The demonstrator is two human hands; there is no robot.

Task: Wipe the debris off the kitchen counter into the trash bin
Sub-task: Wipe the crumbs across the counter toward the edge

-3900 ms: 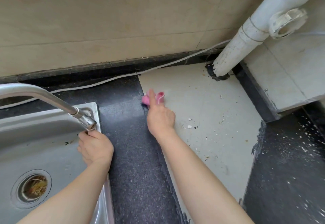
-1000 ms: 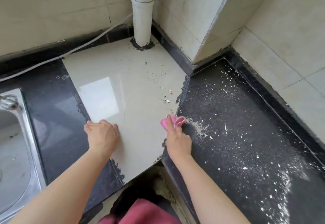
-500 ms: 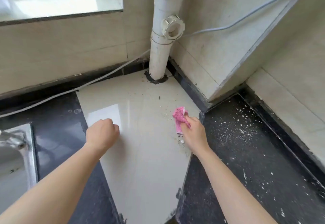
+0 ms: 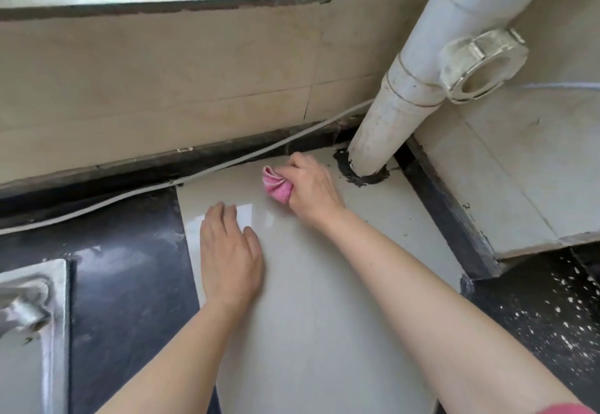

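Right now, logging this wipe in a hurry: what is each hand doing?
Left hand: open, flat on the glossy beige tile, holding nothing.
Right hand: closed around the bunched pink cloth.

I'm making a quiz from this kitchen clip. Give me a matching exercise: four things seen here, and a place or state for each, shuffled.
Things:
1. pink cloth
2. left hand
3. white pipe
4. white specks

Places or states:
A. flat on the pale tile
B. scattered on the dark counter at right
C. bunched in the right hand
D. standing in the back corner

Pairs: 1-C, 2-A, 3-D, 4-B
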